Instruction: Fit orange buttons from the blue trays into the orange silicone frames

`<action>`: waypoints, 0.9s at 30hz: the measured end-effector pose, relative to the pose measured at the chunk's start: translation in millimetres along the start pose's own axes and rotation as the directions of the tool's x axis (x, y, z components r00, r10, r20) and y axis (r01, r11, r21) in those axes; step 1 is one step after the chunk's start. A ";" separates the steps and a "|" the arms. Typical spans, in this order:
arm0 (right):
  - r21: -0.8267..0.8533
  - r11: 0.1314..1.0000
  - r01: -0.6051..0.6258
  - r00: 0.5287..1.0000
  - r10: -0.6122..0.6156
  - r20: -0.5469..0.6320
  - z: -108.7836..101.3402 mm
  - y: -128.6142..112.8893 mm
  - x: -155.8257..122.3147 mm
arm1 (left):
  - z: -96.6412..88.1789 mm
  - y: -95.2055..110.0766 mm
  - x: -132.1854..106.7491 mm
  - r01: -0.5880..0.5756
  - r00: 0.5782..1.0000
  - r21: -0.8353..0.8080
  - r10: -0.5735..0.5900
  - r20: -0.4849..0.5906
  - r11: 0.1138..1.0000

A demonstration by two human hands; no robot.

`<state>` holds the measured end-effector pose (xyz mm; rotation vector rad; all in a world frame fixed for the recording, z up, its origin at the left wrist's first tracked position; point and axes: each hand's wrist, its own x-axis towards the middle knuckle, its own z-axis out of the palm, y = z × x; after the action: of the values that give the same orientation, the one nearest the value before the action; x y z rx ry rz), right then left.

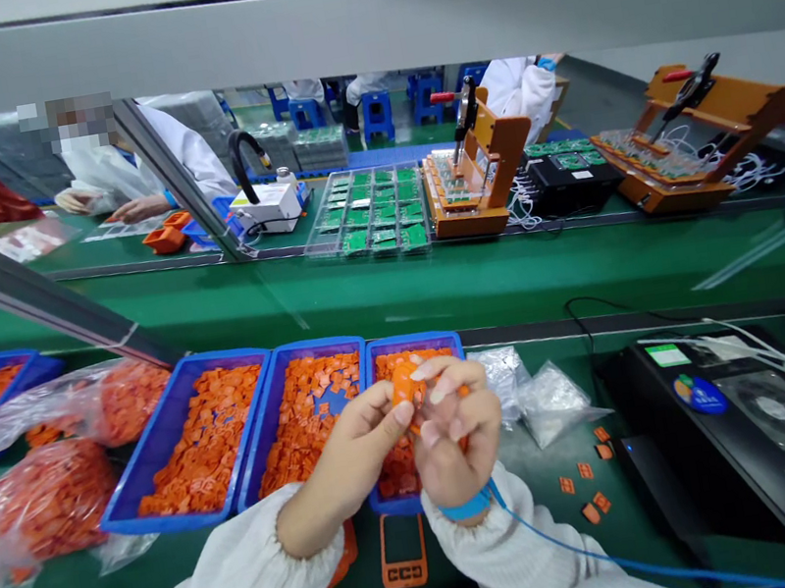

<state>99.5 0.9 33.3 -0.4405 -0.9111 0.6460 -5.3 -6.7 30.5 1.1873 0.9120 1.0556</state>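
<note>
Both of my hands meet over the rightmost blue tray [411,343]. My left hand [358,453] and my right hand [455,428] are closed together on a small orange part [405,383], pinched between their fingertips. A blue wrist strap [465,507] with a blue cord circles my right wrist. Beside this tray stand two more blue trays [166,439] [276,397], full of small orange square parts. An orange frame-shaped piece [401,551] lies flat on the green mat below my wrists.
Plastic bags of orange parts [52,497] lie at the left, clear bags [543,394] and loose orange parts [588,487] at the right. A black machine [747,417] with white cables stands far right. Beyond the green conveyor belt [392,289] are circuit boards, orange jigs and other workers.
</note>
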 end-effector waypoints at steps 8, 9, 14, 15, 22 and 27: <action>0.228 0.531 -0.816 0.578 0.733 0.360 -5.5 5.2 20.6 | -57.5 25.7 -22.1 -0.673 0.590 0.737 0.554 0.588 -0.065; 0.192 0.479 -0.856 0.514 0.749 0.418 -5.9 6.5 19.7 | -61.0 31.2 -27.1 -0.691 0.582 0.714 0.499 0.642 -0.113; -0.090 0.353 -0.931 0.217 0.738 0.639 -1.8 6.5 11.1 | -63.3 31.7 -70.2 -0.650 0.633 0.756 0.495 0.595 -0.077; -0.125 0.373 -0.919 0.207 0.730 0.652 -0.6 5.6 10.2 | -62.0 26.5 -82.3 -0.613 0.669 0.789 0.503 0.548 -0.045; -0.082 0.416 -0.906 0.295 0.757 0.583 -2.8 5.5 12.8 | -54.4 -24.2 -171.0 -0.224 0.885 0.960 0.448 0.127 0.170; -0.076 0.445 -0.892 0.339 0.772 0.538 -3.1 5.0 14.9 | -50.4 -46.8 -193.5 -0.123 0.914 0.976 0.404 0.040 0.182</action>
<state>107.1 14.5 37.3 -0.5335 -1.0455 1.9344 -98.5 -182.2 -21.5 2.4226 1.7415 0.8321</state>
